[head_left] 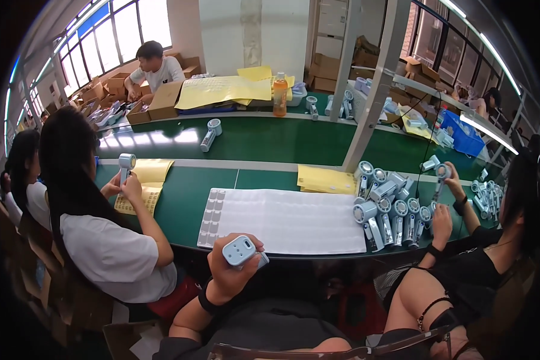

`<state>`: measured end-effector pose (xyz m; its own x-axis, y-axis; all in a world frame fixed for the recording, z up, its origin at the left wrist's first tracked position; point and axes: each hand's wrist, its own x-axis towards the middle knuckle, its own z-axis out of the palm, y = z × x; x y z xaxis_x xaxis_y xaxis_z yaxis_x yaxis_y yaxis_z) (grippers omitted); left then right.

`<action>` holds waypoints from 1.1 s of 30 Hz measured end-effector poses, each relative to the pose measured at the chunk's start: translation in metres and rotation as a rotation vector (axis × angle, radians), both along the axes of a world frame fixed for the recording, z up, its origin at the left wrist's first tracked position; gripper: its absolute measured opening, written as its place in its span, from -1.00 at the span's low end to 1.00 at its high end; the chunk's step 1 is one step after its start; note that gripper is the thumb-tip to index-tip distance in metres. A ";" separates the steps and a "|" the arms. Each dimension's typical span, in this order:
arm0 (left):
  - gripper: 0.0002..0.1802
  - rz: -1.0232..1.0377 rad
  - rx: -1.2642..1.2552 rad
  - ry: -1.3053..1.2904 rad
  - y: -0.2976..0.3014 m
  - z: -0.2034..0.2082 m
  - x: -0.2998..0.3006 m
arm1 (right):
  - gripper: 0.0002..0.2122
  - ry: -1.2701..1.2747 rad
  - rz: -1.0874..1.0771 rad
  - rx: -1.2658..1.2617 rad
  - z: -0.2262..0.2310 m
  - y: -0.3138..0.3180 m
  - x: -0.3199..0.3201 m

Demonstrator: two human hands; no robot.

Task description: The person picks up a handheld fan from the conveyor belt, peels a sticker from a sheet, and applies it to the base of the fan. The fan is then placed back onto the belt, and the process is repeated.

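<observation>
My left hand (223, 277) is raised at the near edge of the bench, its fingers wrapped round a light blue handheld fan (239, 251). The flat base of the fan faces me, with a dark slot and small holes in it. Most of its body is hidden by the hand. I cannot make out my right hand. Just beyond the fan lies a large white backing sheet (288, 219), with a column of grey stickers (213, 210) along its left end.
Several light blue fans (396, 210) are heaped right of the sheet. Yellow sheets (324, 179) lie behind it. On the green conveyor (264, 141) is one fan (211, 134). Left, a co-worker holds a fan (126, 162); right, another holds a fan (442, 174). A metal post (378, 90) rises beyond.
</observation>
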<state>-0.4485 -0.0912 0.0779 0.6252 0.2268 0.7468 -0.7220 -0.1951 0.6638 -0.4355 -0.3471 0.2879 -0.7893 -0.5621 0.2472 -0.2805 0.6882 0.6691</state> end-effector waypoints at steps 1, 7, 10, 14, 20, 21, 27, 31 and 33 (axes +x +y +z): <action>-0.61 -0.007 0.004 0.013 0.006 -0.002 0.001 | -0.76 0.005 -0.016 0.021 -0.003 0.004 0.002; -0.58 -0.085 0.106 0.028 0.035 -0.017 0.009 | -0.69 0.004 -0.166 0.108 -0.017 0.024 0.010; -0.54 -0.111 0.166 0.028 0.049 -0.018 0.021 | -0.65 -0.007 -0.220 0.129 -0.019 0.034 0.015; -0.48 -0.135 0.199 0.071 0.071 -0.023 0.019 | -0.60 0.023 -0.191 0.144 -0.032 0.059 0.030; -0.46 -0.306 0.156 0.286 0.091 -0.037 0.000 | -0.53 0.034 -0.111 0.186 -0.064 0.097 0.051; -0.46 -0.266 0.149 0.295 0.093 -0.040 -0.008 | -0.63 0.579 -0.474 0.170 -0.111 0.111 0.074; -0.34 -0.064 -0.033 0.352 0.099 -0.038 -0.003 | -0.75 1.611 -1.671 -1.112 -0.278 0.255 0.179; -0.30 0.045 -0.055 0.291 0.103 -0.036 0.004 | -0.78 1.446 -1.898 -0.913 -0.320 0.288 0.193; -0.30 0.093 -0.042 0.261 0.103 -0.036 0.010 | -0.79 1.446 -1.956 -0.836 -0.323 0.295 0.193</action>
<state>-0.4387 0.0119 0.0419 0.7702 0.3195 0.5519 -0.5059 -0.2207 0.8339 -0.2429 -0.0517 -0.0354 0.6571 0.5842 0.4764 0.7399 -0.3792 -0.5556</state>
